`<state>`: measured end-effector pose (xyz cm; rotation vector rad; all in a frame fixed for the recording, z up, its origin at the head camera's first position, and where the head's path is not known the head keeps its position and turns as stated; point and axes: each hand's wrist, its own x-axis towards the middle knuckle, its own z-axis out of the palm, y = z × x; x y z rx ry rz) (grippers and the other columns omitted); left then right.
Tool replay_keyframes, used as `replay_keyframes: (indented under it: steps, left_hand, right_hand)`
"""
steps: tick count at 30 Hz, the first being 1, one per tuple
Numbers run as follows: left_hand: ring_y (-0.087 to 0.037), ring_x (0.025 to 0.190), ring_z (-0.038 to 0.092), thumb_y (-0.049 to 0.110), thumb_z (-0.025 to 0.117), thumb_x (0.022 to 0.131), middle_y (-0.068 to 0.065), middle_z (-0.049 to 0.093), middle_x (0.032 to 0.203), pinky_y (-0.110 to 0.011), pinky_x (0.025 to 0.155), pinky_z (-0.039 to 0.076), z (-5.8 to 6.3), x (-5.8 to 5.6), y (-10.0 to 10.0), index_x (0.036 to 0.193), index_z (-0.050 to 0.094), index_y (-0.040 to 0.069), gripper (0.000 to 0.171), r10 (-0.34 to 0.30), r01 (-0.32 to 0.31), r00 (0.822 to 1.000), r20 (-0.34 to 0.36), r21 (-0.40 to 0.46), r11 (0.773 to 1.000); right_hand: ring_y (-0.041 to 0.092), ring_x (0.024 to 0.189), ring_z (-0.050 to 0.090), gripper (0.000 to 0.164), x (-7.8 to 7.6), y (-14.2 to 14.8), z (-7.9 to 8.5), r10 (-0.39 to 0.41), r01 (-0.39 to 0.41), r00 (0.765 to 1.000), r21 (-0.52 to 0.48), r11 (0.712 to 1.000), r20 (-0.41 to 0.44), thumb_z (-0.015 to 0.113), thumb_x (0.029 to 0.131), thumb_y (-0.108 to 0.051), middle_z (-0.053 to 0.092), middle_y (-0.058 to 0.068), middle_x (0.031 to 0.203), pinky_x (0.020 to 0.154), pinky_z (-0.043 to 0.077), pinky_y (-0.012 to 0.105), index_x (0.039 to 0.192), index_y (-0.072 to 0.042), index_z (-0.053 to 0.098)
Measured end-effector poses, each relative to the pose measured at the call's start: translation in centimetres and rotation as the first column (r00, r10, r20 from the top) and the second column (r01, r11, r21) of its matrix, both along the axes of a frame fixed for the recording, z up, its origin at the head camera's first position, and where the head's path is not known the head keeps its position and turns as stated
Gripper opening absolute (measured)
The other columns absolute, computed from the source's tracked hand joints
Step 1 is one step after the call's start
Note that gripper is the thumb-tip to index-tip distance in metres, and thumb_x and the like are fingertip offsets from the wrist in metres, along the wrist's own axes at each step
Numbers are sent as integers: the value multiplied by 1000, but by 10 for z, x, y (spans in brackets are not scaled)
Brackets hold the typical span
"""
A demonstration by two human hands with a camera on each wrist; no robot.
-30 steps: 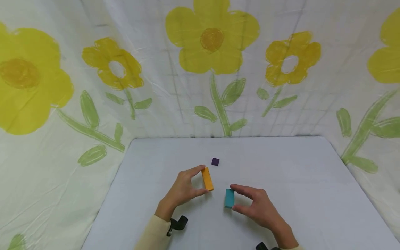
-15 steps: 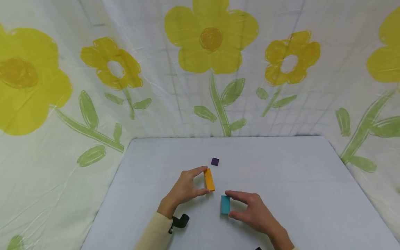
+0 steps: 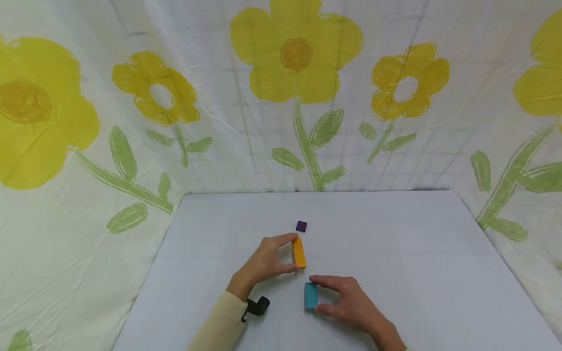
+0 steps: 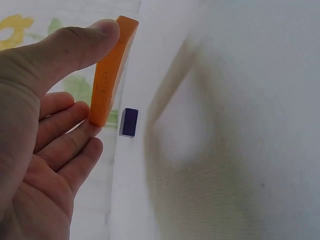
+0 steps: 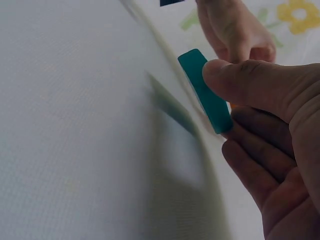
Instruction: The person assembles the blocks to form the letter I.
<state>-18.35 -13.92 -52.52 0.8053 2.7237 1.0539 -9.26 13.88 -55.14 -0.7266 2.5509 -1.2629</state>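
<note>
My left hand (image 3: 269, 258) pinches an orange block (image 3: 299, 252) by its two ends, thumb on the near end and fingers at the far one. In the left wrist view the long orange block (image 4: 109, 75) is held above the table, its shadow falling to the right. Nearer to me, my right hand (image 3: 347, 300) grips a teal block (image 3: 311, 296) end to end in the same way. The right wrist view shows the teal block (image 5: 206, 91) between thumb and fingertips, over its own shadow. Beyond the orange block a small dark purple block (image 3: 301, 226) sits on the table.
The white table (image 3: 395, 234) reaches back to a hanging white cloth (image 3: 210, 180) printed with yellow flowers. A black wrist camera mount (image 3: 258, 306) sticks out beside my left wrist.
My left hand has carried the orange block slightly right. My right hand has brought the teal block left and nearer to me. The purple block has stayed in place.
</note>
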Motion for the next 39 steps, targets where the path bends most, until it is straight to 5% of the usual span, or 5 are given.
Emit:
replay_keyframes:
  steps: [11,26,39]
  left_hand:
    - [-27,144,63,26,96,86,-7,64,158,-48,122,51,-7,-5,9,157,59,8,82,-57,57,998,34,-6,998]
    - [-20,149,59,28,97,86,-2,62,160,-42,126,46,-18,-9,19,159,57,10,85,-92,100,994,55,-150,984]
    - [-23,148,60,32,92,91,-6,63,159,-44,125,48,-18,-15,11,157,59,6,78,-110,112,994,25,-100,989]
  right_hand:
    - [23,134,70,62,1,-5,-9,-2,1,999,43,999,35,90,92,-34,73,-7,145,111,59,48,149,-18,69]
    - [22,132,72,63,6,-8,-15,2,2,996,45,999,-90,93,89,-25,75,-5,143,110,61,41,147,-15,70]
    - [22,133,71,63,12,-4,-4,-35,46,995,123,991,-89,91,91,-28,72,-5,147,109,61,47,149,-16,69]
